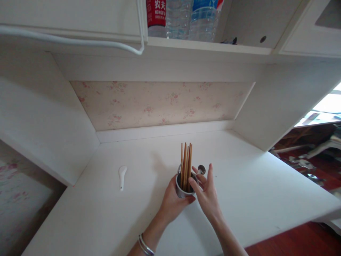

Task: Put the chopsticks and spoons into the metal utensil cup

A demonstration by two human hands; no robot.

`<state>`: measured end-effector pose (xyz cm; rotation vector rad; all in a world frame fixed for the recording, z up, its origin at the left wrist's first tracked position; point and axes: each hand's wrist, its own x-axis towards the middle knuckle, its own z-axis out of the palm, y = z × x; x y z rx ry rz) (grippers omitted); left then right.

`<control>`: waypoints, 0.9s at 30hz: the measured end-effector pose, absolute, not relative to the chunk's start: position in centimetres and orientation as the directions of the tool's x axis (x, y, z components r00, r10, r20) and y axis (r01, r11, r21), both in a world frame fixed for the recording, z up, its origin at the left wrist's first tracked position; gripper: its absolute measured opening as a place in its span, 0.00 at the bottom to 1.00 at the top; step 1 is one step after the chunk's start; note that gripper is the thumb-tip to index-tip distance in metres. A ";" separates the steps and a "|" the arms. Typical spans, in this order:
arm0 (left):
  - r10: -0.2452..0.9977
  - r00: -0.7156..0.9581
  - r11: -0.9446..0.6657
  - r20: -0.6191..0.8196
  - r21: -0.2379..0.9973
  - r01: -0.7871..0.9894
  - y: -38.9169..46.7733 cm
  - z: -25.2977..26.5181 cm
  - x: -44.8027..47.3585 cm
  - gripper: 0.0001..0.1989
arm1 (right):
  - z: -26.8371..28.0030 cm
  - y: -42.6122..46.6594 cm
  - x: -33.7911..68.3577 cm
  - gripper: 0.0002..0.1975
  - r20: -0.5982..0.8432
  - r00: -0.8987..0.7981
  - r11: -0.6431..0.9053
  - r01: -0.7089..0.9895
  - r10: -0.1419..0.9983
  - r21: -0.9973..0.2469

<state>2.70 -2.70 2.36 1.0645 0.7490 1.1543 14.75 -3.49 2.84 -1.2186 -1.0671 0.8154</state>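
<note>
**Cup of chopsticks held on a white desk while a metal spoon is set into it**

Cup (pixel 183 190): a small pale holder standing upright on the white desk (pixel 253 192), near the front edge and about midway across it. It is wrapped from the near side by the left hand (pixel 173 202), whose thumb and fingers are closed round its wall; two bangles (pixel 145 246) are worn on that wrist. A bundle of wooden chopsticks (pixel 186 163) is stood upright inside the cup and rises well above its rim. Just right of the cup, the right hand (pixel 206 193) is shown with fingers spread and only lightly curled; a metal spoon (pixel 200 170) is seen at its fingertips, bowl upward, its handle slanting down toward the rim of the cup. Whether the spoon is pinched or has just been let go cannot be told. A white ceramic spoon (pixel 122 176) is left lying flat on the desk, well to the left of the cup and untouched. Behind the cup a floral back panel (pixel 160 105) is seen; above it, on a shelf (pixel 207 46), water bottles (pixel 186 17) are stored beside a red-labelled bottle (pixel 156 14).

The step in hand is judged to be the loading of cutlery into the cup, with the metal spoon at or just past its rim. For the next move, the cup would need to be kept steady, and a reach well to its left would be called for if the ceramic spoon is to be gathered.
</note>
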 end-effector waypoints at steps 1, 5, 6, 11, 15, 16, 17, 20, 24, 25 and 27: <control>0.961 0.271 0.038 0.060 0.939 -0.341 -2.7 2.4 2.7 0.36 | 2.8 -3.7 14.8 0.48 0.198 0.246 0.194 0.038 0.949 -0.980; 0.951 0.278 -0.037 0.134 0.944 -0.329 -2.6 2.4 2.9 0.32 | 2.7 -4.4 14.6 0.41 0.167 0.001 0.167 0.011 0.986 -0.986; 0.949 0.276 -0.059 0.155 0.943 -0.328 -2.6 2.3 2.9 0.32 | 2.5 -4.4 14.5 0.43 0.157 0.005 0.157 -0.004 0.988 -0.988; 0.956 0.240 -0.137 0.171 0.979 -0.152 -3.3 1.5 1.8 0.36 | 1.2 -4.0 14.4 0.39 0.140 0.045 0.143 -0.064 0.989 -0.988; 0.978 0.195 -0.121 0.069 0.954 0.273 -3.0 1.1 -2.3 0.30 | 0.4 -3.9 14.5 0.35 0.155 0.014 0.156 -0.115 0.988 -0.981; 0.977 0.210 -0.121 0.041 0.916 0.382 -2.6 1.3 -3.7 0.26 | 0.2 -3.9 14.5 0.35 0.157 0.013 0.158 -0.124 0.987 -0.980; 0.981 0.195 -0.114 0.018 0.864 0.491 -2.1 1.6 -5.2 0.20 | 0.1 -3.9 14.5 0.35 0.161 0.015 0.162 -0.130 0.987 -0.978; 0.994 0.110 -0.086 -0.001 0.621 0.779 0.0 2.8 -9.8 0.12 | -0.4 -3.9 14.3 0.35 0.175 0.028 0.178 -0.138 0.984 -0.974; 0.992 -0.122 0.128 -0.039 0.200 0.971 2.7 3.5 -15.0 0.17 | -0.9 -3.9 14.3 0.35 0.188 0.029 0.190 -0.143 0.982 -0.971; 0.988 -0.151 0.155 -0.038 0.126 0.980 3.3 3.4 -16.0 0.19 | -0.9 -4.0 14.3 0.36 0.190 0.031 0.192 -0.145 0.981 -0.971; 0.977 -0.205 0.207 -0.055 0.038 0.978 4.2 2.9 -17.5 0.22 | -1.1 -4.0 14.3 0.36 0.185 0.034 0.188 -0.149 0.982 -0.971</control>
